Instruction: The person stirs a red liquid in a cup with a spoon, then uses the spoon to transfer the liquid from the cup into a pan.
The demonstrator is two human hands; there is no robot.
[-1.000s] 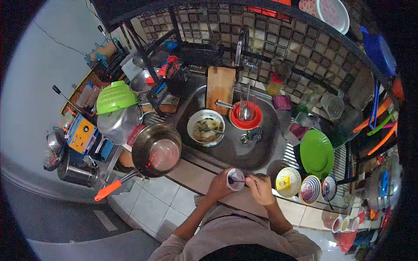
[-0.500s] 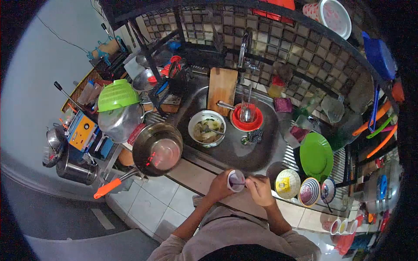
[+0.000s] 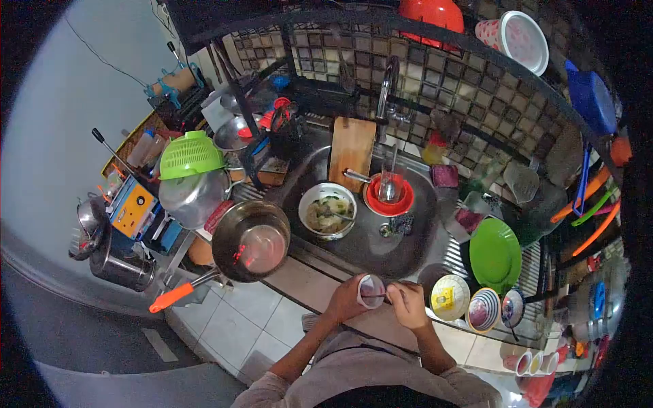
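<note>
Two bare hands work over the near edge of the sink (image 3: pixel 367 250): the left hand (image 3: pixel 347 300) curls round one small pale cup (image 3: pixel 371 285), its mouth turned up toward the camera, while the right hand (image 3: pixel 407 304) pinches the thin handle of one utensil (image 3: pixel 379 294) that reaches into the cup. The cup sits between the two hands, in front of the sink and above the pale surface (image 3: pixel 299 280). In the sink are one white bowl (image 3: pixel 308 197) with food and a utensil in it, one red bowl (image 3: pixel 409 204) holding a clear glass (image 3: pixel 390 190), and one wooden board (image 3: pixel 352 146) leaning at the back. To the right, three patterned bowls stand in a row — a pale one with a yellow patch (image 3: pixel 449 298), a striped one (image 3: pixel 483 309) and a smaller blue-and-white one (image 3: pixel 511 309) — with one green plate (image 3: pixel 495 253) just behind them. Three small cups (image 3: pixel 536 362) line up farther down on the right. On the left are one orange-handled pan (image 3: pixel 228 241) and one green colander (image 3: pixel 192 156) on a metal pot (image 3: pixel 194 200). The utensil's far end is inside the cup and cannot be made out; the left hand's fingers are partly hidden by the cup, and what the cup contains is unclear. A rack bar crosses in front of the red item (image 3: pixel 435 15) at the top, and the crowded lower right is too blurred to count.
</note>
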